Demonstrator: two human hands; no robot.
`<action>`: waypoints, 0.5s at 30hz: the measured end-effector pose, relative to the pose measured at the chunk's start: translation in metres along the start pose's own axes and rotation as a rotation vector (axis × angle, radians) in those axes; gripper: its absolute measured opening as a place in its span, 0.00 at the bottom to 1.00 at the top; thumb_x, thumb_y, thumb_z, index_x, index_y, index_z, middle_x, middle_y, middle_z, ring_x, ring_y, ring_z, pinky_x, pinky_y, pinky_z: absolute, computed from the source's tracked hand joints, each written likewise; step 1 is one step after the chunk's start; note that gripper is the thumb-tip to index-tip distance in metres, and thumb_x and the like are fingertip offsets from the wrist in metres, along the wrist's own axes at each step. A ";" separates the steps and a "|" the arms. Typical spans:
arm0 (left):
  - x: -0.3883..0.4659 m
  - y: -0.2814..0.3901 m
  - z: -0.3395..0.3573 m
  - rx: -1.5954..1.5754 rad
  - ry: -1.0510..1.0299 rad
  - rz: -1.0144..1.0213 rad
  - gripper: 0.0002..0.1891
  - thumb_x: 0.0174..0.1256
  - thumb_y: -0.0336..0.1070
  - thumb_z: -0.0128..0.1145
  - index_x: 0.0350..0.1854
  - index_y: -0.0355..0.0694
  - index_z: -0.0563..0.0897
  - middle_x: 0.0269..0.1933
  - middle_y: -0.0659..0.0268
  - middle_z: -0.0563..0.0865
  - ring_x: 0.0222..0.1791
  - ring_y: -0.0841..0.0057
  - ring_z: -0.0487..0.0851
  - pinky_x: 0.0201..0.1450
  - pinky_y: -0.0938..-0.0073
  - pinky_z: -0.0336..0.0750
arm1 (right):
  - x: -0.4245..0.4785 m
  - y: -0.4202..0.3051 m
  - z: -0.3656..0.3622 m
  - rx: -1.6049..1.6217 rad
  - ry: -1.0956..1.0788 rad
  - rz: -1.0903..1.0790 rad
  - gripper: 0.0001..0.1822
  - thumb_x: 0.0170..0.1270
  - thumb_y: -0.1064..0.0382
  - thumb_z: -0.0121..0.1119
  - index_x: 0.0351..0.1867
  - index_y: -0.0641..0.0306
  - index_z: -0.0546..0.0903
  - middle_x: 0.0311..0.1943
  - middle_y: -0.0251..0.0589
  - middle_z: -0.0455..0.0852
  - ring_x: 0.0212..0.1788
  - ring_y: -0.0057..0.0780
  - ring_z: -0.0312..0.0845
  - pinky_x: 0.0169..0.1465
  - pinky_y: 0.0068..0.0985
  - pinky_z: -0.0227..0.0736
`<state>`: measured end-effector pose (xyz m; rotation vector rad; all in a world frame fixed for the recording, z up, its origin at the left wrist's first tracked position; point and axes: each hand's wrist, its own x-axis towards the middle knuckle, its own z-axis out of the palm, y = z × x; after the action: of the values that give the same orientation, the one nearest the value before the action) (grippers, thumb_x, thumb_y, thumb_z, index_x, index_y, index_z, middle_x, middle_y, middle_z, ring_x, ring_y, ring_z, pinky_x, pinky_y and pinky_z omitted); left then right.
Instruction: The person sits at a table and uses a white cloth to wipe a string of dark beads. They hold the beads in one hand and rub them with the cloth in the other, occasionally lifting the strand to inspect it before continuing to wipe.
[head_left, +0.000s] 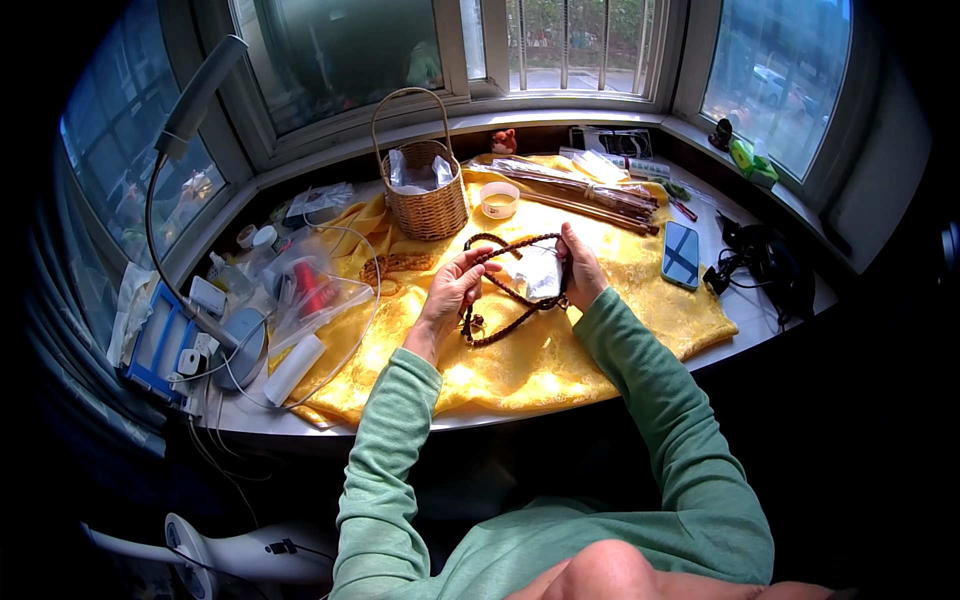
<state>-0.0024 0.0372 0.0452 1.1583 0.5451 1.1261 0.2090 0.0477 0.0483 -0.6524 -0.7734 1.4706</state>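
Observation:
A long string of dark brown beads hangs in loops between my two hands over a yellow patterned cloth. My left hand pinches the strand between thumb and fingers. My right hand holds another part of the string at its upper right. Beneath the beads, near my right hand, lies a crumpled white tissue or cloth. A second string of amber-coloured beads rests on the yellow cloth to the left of my left hand.
Behind stand a wicker basket and a small round container. Wrapped brown sticks lie at the back. A phone and black cables are right; a desk lamp, plastic bags and a white roll are left.

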 end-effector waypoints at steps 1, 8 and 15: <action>0.000 0.000 0.001 0.001 0.000 -0.002 0.13 0.65 0.31 0.47 0.51 0.35 0.72 0.37 0.63 0.82 0.16 0.93 0.64 0.19 0.93 0.61 | 0.002 0.000 -0.004 -0.021 -0.031 -0.006 0.21 0.60 0.44 0.52 0.18 0.56 0.68 0.15 0.28 0.65 0.18 0.17 0.60 0.24 0.16 0.60; 0.002 -0.006 -0.005 -0.041 0.005 0.033 0.14 0.67 0.41 0.45 0.44 0.34 0.74 0.29 0.64 0.82 0.13 0.92 0.62 0.18 0.92 0.59 | -0.005 -0.003 -0.001 -0.056 -0.094 0.090 0.16 0.61 0.50 0.52 0.32 0.62 0.76 0.22 0.32 0.76 0.23 0.18 0.71 0.27 0.17 0.69; -0.001 -0.002 -0.002 -0.137 0.043 0.019 0.17 0.67 0.45 0.43 0.41 0.33 0.74 0.20 0.72 0.74 0.15 0.88 0.62 0.20 0.89 0.59 | -0.004 0.000 -0.002 -0.007 -0.213 0.081 0.11 0.62 0.57 0.52 0.35 0.62 0.77 0.25 0.34 0.80 0.25 0.17 0.75 0.29 0.16 0.72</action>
<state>-0.0040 0.0370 0.0424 1.0251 0.4826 1.1886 0.2110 0.0440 0.0471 -0.5430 -0.9258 1.6302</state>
